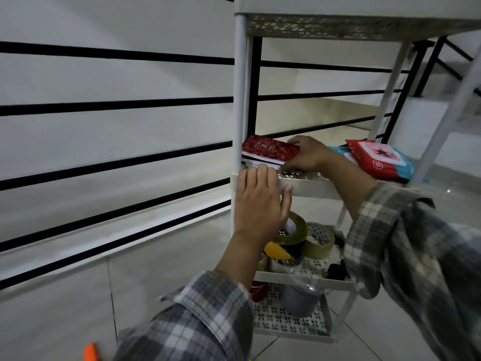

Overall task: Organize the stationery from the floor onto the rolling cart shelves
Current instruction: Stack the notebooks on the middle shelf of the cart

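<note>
- I'm looking down at the white rolling cart (309, 188) standing beside a black railing (117, 102) on the tiled floor (161, 269)
- My left hand (260, 204) lies flat on the front rim of the middle shelf, at its left corner; its grip is spread, fingers straight, holding nothing
- My right hand (307, 155) reaches onto that same shelf and presses against the right edge of a red notebook (269, 149); fingers are curled at the book's side, and I cannot tell whether the grip truly pinches it
- The red notebook sits on a small stack at the shelf's left end, against the corner post
- At the right end of that shelf lies a red packet (377, 157) on top of a blue packet (400, 168)
- The shelf below holds rolls of tape: an olive roll (299, 230), a clear brownish roll (320, 243) beside it, a yellow and black roll (281, 250) under them
- The bottom shelf carries a grey roll (299, 299) and something red (259, 290), partly hidden by my sleeve
- An orange thing (89, 353) lies on the floor at the lower left, cut off by the frame
</note>
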